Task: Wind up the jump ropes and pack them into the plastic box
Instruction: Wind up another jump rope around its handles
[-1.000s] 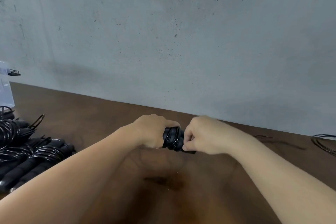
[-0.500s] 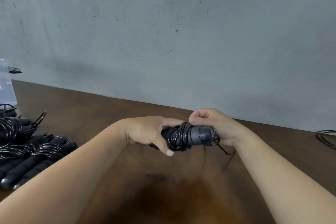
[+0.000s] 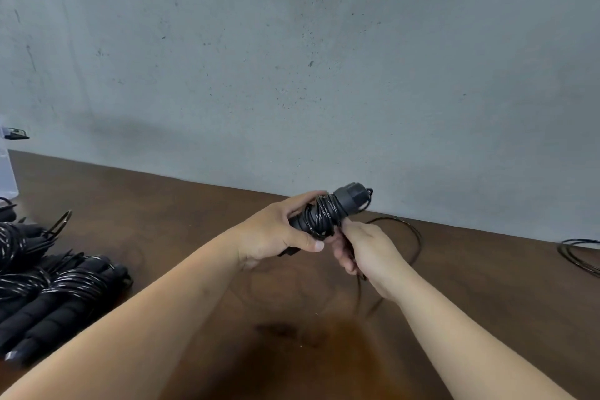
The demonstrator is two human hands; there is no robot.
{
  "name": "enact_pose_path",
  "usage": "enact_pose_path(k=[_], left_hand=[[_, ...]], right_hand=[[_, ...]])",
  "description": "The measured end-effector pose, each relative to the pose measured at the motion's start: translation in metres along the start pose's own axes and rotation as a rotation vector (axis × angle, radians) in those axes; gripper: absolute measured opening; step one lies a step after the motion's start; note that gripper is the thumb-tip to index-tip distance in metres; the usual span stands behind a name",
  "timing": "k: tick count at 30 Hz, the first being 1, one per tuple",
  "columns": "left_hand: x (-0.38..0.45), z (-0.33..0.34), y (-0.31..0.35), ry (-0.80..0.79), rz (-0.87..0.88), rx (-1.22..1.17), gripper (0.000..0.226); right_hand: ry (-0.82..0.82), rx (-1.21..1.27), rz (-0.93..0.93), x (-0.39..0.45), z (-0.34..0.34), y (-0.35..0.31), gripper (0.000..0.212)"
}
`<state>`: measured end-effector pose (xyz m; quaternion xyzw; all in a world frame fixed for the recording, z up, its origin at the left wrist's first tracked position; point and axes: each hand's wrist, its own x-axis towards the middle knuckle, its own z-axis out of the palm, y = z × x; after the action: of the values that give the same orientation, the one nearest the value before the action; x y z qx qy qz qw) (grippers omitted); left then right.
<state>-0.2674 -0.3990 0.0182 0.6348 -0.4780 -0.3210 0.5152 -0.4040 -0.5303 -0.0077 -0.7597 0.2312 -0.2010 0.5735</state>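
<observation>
Table: a dark brown wooden table (image 3: 181, 204) runs from the near edge to the wall; both forearms reach in over it from 6 o'clock.
Wound ropes: a pile of wound jump ropes (image 3: 48, 289), black handles bound with cord, lies on the table at 9 o'clock, well apart from the hands.
Left hand: the left hand (image 3: 276, 234) is clenched round the black jump rope handles (image 3: 328, 214), thumb across the near side, fingers over the top. The bundle is tilted, its capped end sticking out past the fingers toward 1 o'clock, above the table.
Right hand: the right hand (image 3: 367, 250) sits just at 4 o'clock of the bundle, touching its wound part, fingers curled and pinching the loose cord (image 3: 412, 230).
Cord: coils of it are wrapped round the handles beside the left thumb; the free length loops out toward 3 o'clock and drops back under the right wrist to the table.
Change: half a second ago the bundle lay nearly level with the right hand cupped behind its capped end; now that end is raised and bare, and the right hand has dropped below it with a wider loop of cord trailing.
Plastic box: a clear plastic box (image 3: 7, 172) shows only as a sliver at the left edge, 9 o'clock, beyond the pile.
Far right: more black cord (image 3: 581, 253) lies coiled at the table's edge, 3 o'clock.
Wall: a grey speckled wall (image 3: 292, 58) stands behind the table.
</observation>
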Motion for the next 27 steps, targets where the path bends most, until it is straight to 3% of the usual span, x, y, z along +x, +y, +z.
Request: enact_pose_path(k=[3, 6, 9, 11, 17, 22, 25, 27], left_hand=[[0.005, -0.001, 0.002, 0.212, 0.013, 0.008, 0.078], [0.008, -0.007, 0.000, 0.308, -0.001, 0.449, 0.079], [0.008, -0.008, -0.010, 0.295, -0.021, 0.968, 0.075], [0.007, -0.006, -0.016, 0.253, 0.000, 1.164, 0.073], [0.001, 0.009, -0.013, 0.109, 0.084, 1.363, 0.053], [-0.001, 0.013, -0.002, -0.200, 0.028, 1.155, 0.032], [-0.007, 0.007, 0.000, -0.375, -0.070, 0.771, 0.042], [-0.010, 0.003, 0.000, -0.406, -0.071, 0.523, 0.052]], right_hand=[[-0.074, -0.333, 0.015, -0.009, 0.006, 0.001, 0.045], [-0.165, -0.752, -0.044, -0.016, 0.014, -0.004, 0.039], [-0.171, -1.082, -0.159, -0.020, 0.012, -0.017, 0.029], [-0.162, -1.207, -0.230, -0.019, 0.007, -0.031, 0.024], [-0.337, -1.317, -0.320, -0.008, 0.004, -0.075, 0.008], [-0.462, -1.086, -0.164, 0.010, -0.003, -0.082, 0.031], [-0.513, -0.906, -0.126, 0.016, -0.014, -0.076, 0.032], [-0.490, -0.675, -0.100, 0.018, -0.021, -0.069, 0.032]])
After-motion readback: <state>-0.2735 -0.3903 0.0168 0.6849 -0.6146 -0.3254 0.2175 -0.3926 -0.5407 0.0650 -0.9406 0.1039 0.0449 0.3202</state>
